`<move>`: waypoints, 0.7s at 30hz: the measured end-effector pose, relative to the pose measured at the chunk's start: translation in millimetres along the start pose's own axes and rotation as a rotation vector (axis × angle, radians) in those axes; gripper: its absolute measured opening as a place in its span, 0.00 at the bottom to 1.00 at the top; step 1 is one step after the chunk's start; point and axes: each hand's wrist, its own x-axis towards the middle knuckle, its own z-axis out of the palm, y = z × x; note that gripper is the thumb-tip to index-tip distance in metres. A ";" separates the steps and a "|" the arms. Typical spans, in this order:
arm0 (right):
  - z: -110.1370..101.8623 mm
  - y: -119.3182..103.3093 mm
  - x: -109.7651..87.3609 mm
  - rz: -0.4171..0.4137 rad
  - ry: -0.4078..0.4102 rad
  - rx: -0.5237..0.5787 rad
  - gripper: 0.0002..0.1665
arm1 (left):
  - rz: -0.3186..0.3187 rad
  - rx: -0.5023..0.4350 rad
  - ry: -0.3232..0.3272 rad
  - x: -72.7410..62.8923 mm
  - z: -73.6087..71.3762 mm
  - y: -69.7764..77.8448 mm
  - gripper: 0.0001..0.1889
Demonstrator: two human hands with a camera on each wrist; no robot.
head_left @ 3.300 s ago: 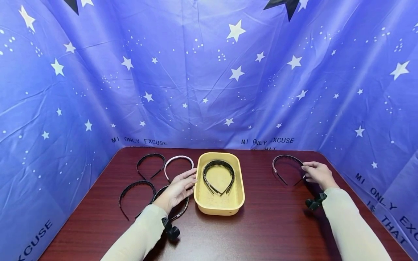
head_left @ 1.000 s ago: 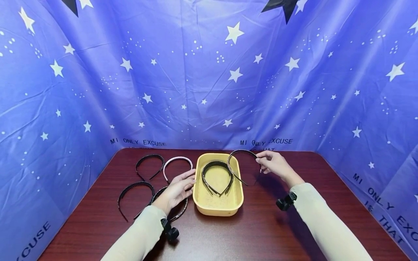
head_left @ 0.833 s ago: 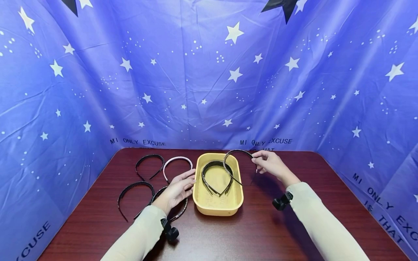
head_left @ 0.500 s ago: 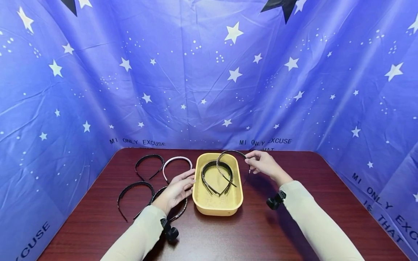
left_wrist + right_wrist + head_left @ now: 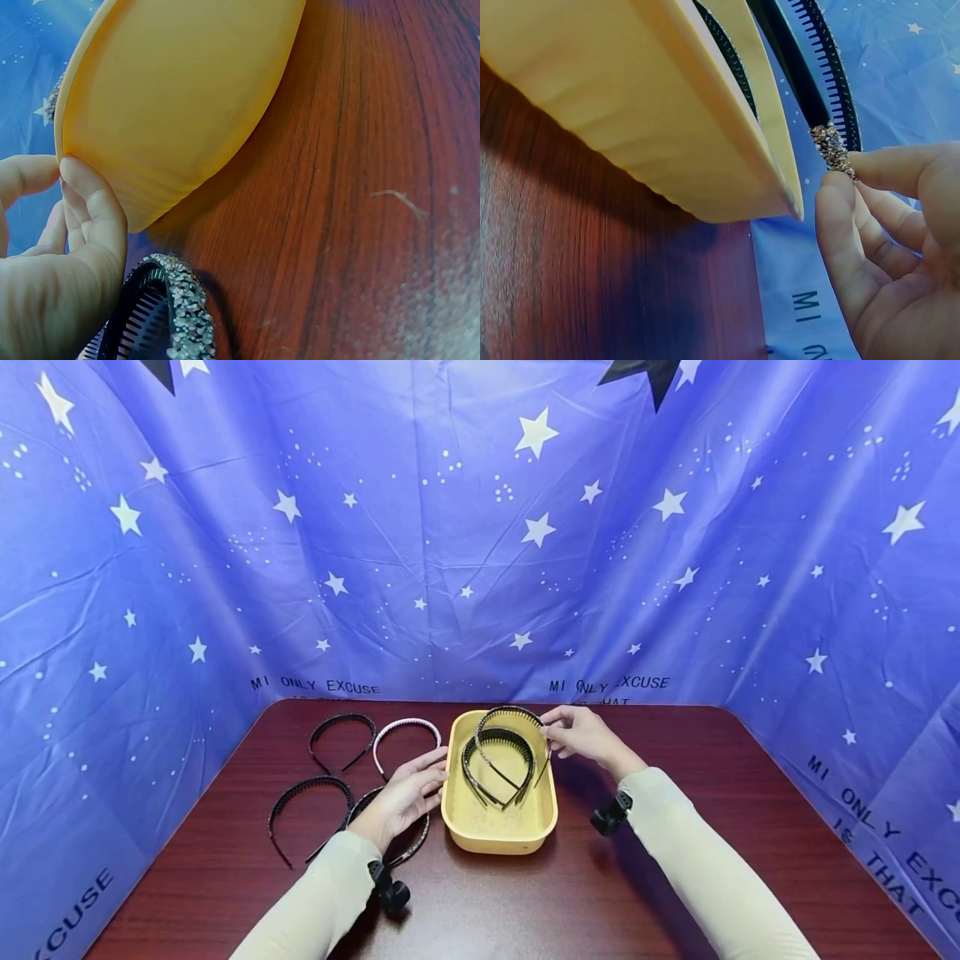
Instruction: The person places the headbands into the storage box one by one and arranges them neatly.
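Note:
In the head view my right hand pinches one side of a toothed headband and holds it over the yellow plastic basin. Glittery grit covers the band where thumb and finger meet, as the right wrist view shows. Inside the basin lie dark toothed headbands, overlapping so that I cannot tell how many. My left hand pinches the basin's left rim; in the left wrist view the hand has its fingertips on both sides of the rim. A stone-covered headband lies close below that hand.
Left of the basin, several headbands rest on the dark red table: a pink-and-white one, a black one and another black one among them. A star-patterned blue cloth hangs behind and at both sides.
My right hand has carried the headband leftward from the table's right side to above the basin. The left hand stays at the basin's rim.

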 end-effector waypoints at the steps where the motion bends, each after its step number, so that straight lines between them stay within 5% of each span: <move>1: 1.2 -0.4 0.8 0.001 -0.002 -0.001 0.19 | -0.001 0.000 -0.001 0.0 0.0 0.0 0.32; 21: 17.4 -12.9 15.2 0.073 -0.016 -0.123 0.14 | 0.000 -0.005 0.001 1.1 -1.4 -0.7 0.32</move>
